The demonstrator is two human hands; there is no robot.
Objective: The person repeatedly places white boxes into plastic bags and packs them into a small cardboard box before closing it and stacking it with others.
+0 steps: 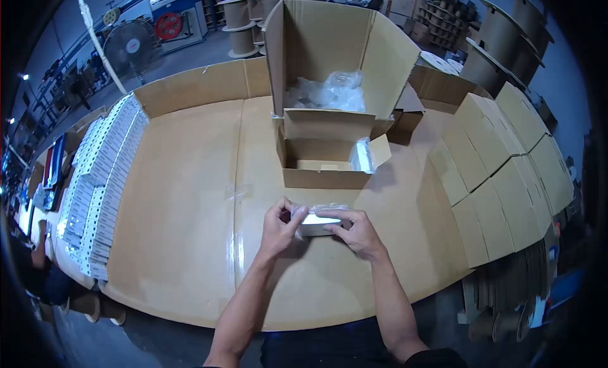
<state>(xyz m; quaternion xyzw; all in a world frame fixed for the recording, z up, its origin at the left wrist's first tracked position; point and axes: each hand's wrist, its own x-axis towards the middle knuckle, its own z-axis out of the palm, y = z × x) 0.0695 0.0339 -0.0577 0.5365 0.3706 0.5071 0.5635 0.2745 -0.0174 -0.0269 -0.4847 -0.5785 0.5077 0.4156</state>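
Note:
Between my two hands is a small white box [318,228] with clear plastic film about its top. My left hand [278,225] pinches its left end, thumb and fingers closed on the film and box. At the other end, my right hand [356,232] grips the box, with its index finger laid across the top. Just beyond my hands stands an open cardboard carton [326,179], with one plastic-wrapped white box [362,156] inside at its right end. Behind it, a larger open carton [326,42] holds crumpled clear plastic bags [335,89].
Stacked white boxes [111,159] with printed labels line the table's left edge. Closed brown cartons [500,172] are piled on the right. The cardboard-covered table [177,210] has a raised rim at the back. Another person's arm [42,244] shows at far left.

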